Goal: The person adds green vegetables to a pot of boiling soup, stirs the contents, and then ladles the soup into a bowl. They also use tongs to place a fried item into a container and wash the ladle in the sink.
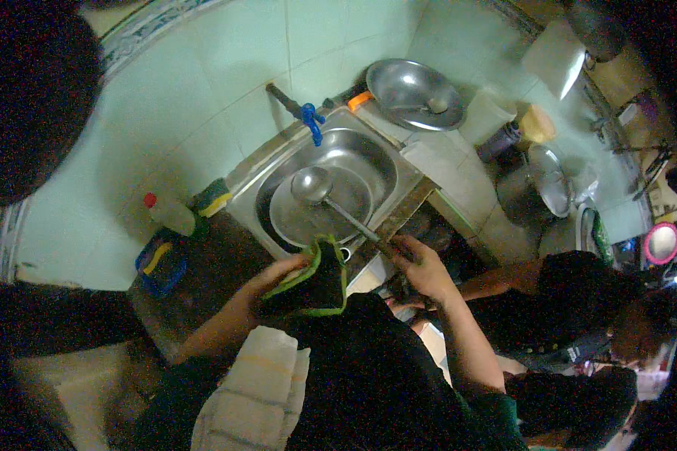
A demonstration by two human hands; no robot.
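Observation:
My right hand (423, 268) grips the handle of a metal ladle (311, 185), whose bowl hangs over the stainless-steel sink (366, 149). In my left hand (271, 276) is a dark cloth with a bright green edge (316, 287), held at the near side of the sink. The cloth is beside the ladle, with a gap between them. Part of my left hand is hidden behind the cloth. A pale striped towel (254, 383) hangs in front of me, below the left hand.
A blue tap (313, 121) juts over the sink. Left of it are a sponge (214, 200), a bottle with a red cap (172, 214) and a blue container (161, 265). Rightward stand a metal bowl (414, 90) and a pot (519, 189). Another person's arm (496, 279) is close by my right arm.

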